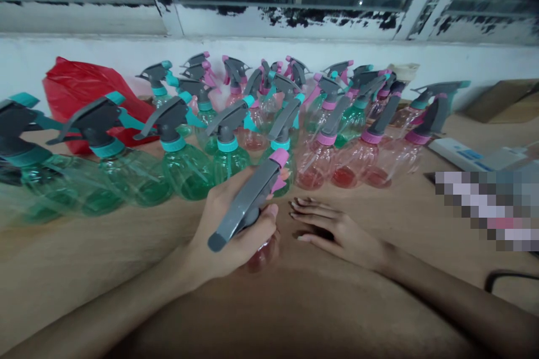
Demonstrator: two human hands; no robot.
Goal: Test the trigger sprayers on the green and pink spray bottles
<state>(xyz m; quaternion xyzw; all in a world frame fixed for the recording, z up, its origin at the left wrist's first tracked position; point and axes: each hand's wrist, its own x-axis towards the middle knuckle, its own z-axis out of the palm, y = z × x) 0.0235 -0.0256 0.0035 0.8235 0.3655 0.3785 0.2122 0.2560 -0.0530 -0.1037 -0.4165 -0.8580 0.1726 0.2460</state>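
My left hand is wrapped round the neck of a spray bottle with a grey head, a pink nozzle and a pinkish body. The bottle stands near the table's front edge, its nozzle pointing away from me; most of its body is hidden by the hand. Just right of it, my right hand rests on the table with its fingers stretched out, holding nothing. Beyond both hands runs a row of spray bottles, green ones with teal collars to the left and pink ones with pink collars to the right.
More spray bottles crowd behind the front row. A red plastic bag lies at the back left. On the right are a white box-like object, a brown carton and a black cable. A window stands behind the wooden table.
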